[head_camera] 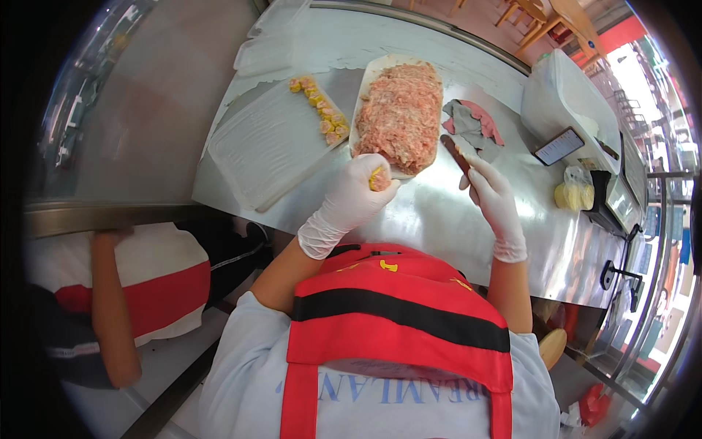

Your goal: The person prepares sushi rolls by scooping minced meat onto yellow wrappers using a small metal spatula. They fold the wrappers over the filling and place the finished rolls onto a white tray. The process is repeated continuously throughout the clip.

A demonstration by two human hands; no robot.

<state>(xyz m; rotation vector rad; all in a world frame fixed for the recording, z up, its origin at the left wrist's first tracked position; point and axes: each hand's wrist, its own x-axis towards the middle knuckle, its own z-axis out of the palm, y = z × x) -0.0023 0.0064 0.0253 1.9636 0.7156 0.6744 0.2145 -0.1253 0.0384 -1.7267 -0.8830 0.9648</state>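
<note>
In a white glove, my left hand (356, 189) is curled around a dumpling (379, 179) with a yellow wrapper and pink minced filling showing at its top. It is just in front of the near end of a white tray (359, 90) heaped with raw minced meat (403, 115). My right hand (491, 195), gloved too, grips a brown flat spreader (455, 153) whose tip points away beside the tray's right side. Left of the meat, a translucent plastic tray (263, 148) carries a line of several filled yellow dumplings (321, 110) along its right edge.
Crumpled pink and grey cloths (474, 123) lie right of the meat on the steel table (428, 214). Farther right are a white plastic bin (570, 104), a phone (559, 146), a bag of yellow wrappers (574, 192) and a black-framed scale (617, 200). Another person's arm (112, 313) is at left.
</note>
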